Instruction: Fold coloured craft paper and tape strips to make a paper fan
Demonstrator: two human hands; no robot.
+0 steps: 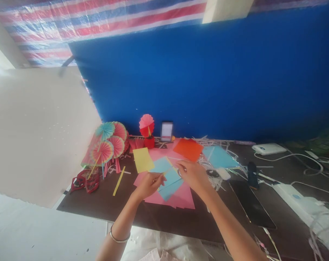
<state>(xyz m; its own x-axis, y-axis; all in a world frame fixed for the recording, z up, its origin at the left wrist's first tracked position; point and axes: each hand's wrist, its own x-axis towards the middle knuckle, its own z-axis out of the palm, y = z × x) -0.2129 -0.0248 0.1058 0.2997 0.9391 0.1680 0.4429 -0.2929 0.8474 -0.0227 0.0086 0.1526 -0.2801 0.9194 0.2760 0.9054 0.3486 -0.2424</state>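
Note:
My left hand (149, 184) is closed in a pinch on the left edge of a light blue paper sheet (168, 179). My right hand (193, 174) is closed on the same sheet's upper right part. The blue sheet lies over a stack of pink paper (180, 197) on the dark table (104, 206). A thin yellowish strip crosses the blue sheet between my hands. A yellow sheet (143, 159) lies to the left, an orange sheet (188, 149) just beyond my right hand, and another light blue sheet (219, 156) to the right.
Pleated paper fans (107, 145) stand at the back left, one red fan (146, 125) in a red pot. Red scissors (85, 182), a yellow strip (119, 180), a dark phone (252, 203), a power strip (295, 195), cables and paper shreds lie about. A white board (36, 134) leans at left.

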